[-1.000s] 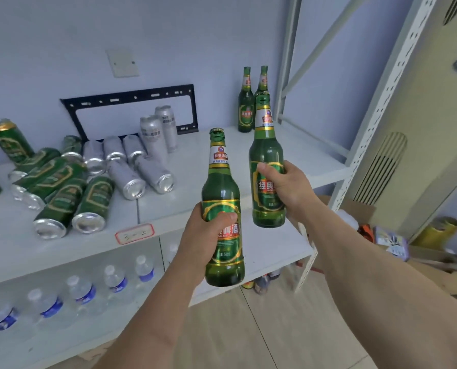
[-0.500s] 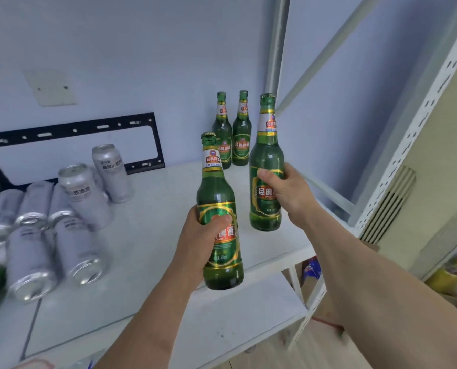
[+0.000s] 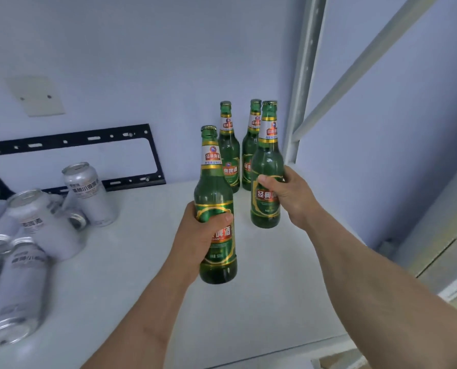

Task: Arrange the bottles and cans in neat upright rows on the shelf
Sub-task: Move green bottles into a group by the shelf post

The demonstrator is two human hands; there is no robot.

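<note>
Low in the frame's centre, the left hand [image 3: 195, 235] wraps its fingers round the belly of an upright green beer bottle [image 3: 216, 209], held over the white shelf [image 3: 147, 262]. Further back, right of centre, the right hand [image 3: 288, 194] grips a second green beer bottle [image 3: 266, 166], also upright. Behind them two standing bottles [image 3: 228, 153] sit by the back wall. At left, silver cans [image 3: 30, 235] lie jumbled, one upright

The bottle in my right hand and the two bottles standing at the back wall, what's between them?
Nothing, in the head view: only bare white shelf shows between the bottle in the right hand and the two standing bottles, which it partly overlaps.
</note>
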